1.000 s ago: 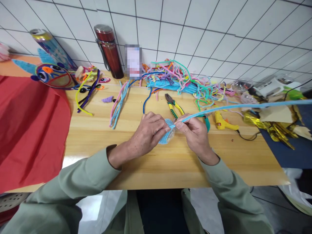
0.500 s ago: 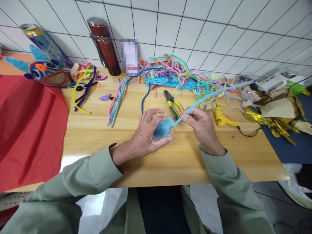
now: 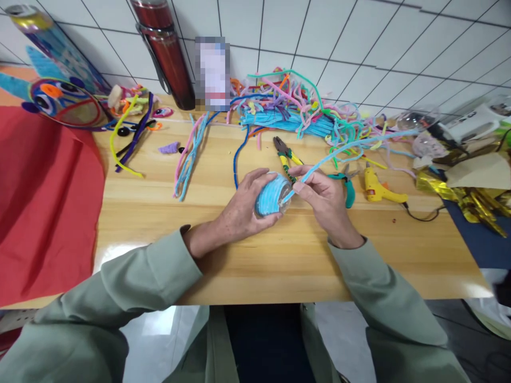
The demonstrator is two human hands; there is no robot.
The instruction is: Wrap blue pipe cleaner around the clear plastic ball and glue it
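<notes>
My left hand (image 3: 246,208) grips a small rounded, clear-ended object (image 3: 272,196) wrapped in light blue pipe cleaner, its see-through end facing right. Between the thumb and fingers of my right hand (image 3: 319,194) is a light blue pipe cleaner (image 3: 343,150). Its near end meets the wrapped object at the clear end, and the long free part arches away to the upper right. Just beyond my hands lie pliers (image 3: 285,154) with yellow and green handles. Teal-handled cutters (image 3: 349,191) are partly hidden behind my right hand.
A yellow glue gun (image 3: 379,186) with a cord lies to the right. Along the wall runs a heap of coloured pipe cleaners (image 3: 291,119). A red flask (image 3: 170,58), a tall can (image 3: 51,42) and a decorated face piece (image 3: 67,103) stand at left, near red cloth (image 3: 48,213).
My left fingers have closed around the wrapped object, which has turned to show more of its blue side. My right hand's fingertips are closer to it. The camera view has shifted slightly.
</notes>
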